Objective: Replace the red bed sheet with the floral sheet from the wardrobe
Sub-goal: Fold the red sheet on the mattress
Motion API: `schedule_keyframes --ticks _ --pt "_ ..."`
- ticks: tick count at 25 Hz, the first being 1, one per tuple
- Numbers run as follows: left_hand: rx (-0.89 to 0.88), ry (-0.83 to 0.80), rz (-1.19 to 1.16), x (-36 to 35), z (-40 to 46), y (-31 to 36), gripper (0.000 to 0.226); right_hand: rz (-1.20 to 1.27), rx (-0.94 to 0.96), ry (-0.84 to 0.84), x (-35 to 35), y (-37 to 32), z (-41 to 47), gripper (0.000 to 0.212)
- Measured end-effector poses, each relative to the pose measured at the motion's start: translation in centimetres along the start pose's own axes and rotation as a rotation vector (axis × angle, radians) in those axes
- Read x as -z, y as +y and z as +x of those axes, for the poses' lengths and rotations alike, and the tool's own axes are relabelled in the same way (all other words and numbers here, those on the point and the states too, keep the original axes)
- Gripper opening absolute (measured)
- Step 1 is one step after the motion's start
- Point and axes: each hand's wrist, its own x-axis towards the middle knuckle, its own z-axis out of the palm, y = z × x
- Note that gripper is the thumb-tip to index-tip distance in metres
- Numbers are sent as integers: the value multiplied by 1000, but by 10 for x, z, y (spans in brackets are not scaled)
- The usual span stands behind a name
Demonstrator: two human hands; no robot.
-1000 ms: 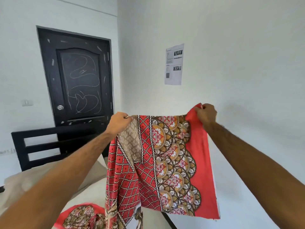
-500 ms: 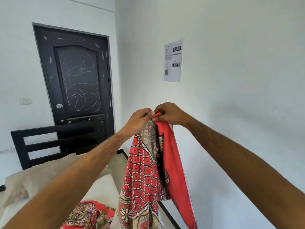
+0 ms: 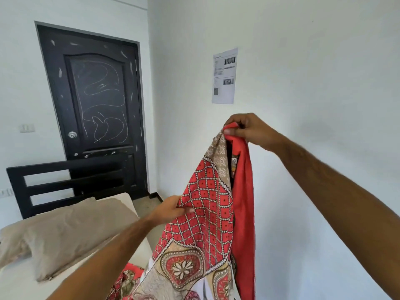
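Observation:
A red patterned sheet (image 3: 207, 204) hangs folded lengthwise in front of me, with a plain red back and a beige floral border lower down. My right hand (image 3: 249, 129) pinches its gathered top corners high up near the white wall. My left hand (image 3: 171, 210) grips the sheet's left folded edge about halfway down. The sheet's lower end trails onto the bare white mattress (image 3: 17, 282), where more of it lies bunched (image 3: 127, 280). No floral sheet from the wardrobe is in view.
A beige pillow (image 3: 71, 230) lies at the head of the bed against a black slatted headboard (image 3: 65, 180). Behind stands a black door (image 3: 97, 100) with chalk scribbles. A printed paper (image 3: 224, 76) is stuck on the right wall. A strip of floor (image 3: 145, 203) runs beside the bed.
The hands first brought the sheet's two top corners together, folding it in half. Now my right hand alone holds the top, and my left hand has slid down to the folded edge.

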Motion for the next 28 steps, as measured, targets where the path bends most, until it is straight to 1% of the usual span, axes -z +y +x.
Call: schedule_keyframes --ticks 2,4,6,7,8,9,10,11,12,14,15,16,17,18,20,22,24,25,27,28 --pt "15 52 -72 -9 -8 -16 30 134 -16 101 20 11 -5 10" --pt "42 157 -201 -7 -16 -18 39 123 -125 210 35 38 -11 10" --pt "47 250 -293 -1 -17 -6 49 -50 -312 347 40 75 -20 15" --pt "31 295 -293 2 -17 5 45 -176 -402 418 40 93 -28 17" --pt "14 338 -268 7 -15 18 37 -304 -466 465 37 105 -36 18" --pt "-1 377 -234 12 -11 30 30 -400 -500 500 31 112 -42 19" --pt "-17 417 -195 18 -6 43 25 -415 -522 511 24 112 -46 21" --pt "-27 463 -158 23 -1 55 22 -352 -532 484 14 108 -47 27" --pt "-35 514 -119 28 5 65 19 -238 -509 399 2 99 -45 37" --pt "-50 604 -18 32 19 83 14 -30 -372 106 -31 71 -40 51" --pt "-72 625 40 32 27 91 13 38 -304 -20 -50 58 -37 53" --pt "-106 634 95 31 33 100 11 99 -255 -111 -68 46 -34 54" --pt "-148 632 135 29 37 107 8 148 -226 -167 -83 36 -30 52" --pt "-197 624 164 28 39 114 7 149 -199 -191 -94 29 -26 46" --pt "-260 585 209 28 38 119 13 29 -149 -190 -102 22 -19 30" --pt "-251 524 178 31 32 111 11 -134 -171 -176 -101 21 -14 25" --pt "-229 461 -18 26 22 102 12 -291 -177 -135 -99 20 -13 23" --pt "-231 419 -136 21 17 98 17 -322 -166 -129 -98 20 -13 21" --pt "-228 324 -304 6 7 93 38 -344 -143 -137 -95 20 -12 17" --pt "-195 286 -340 -1 2 86 48 -356 -136 -144 -92 20 -13 16"
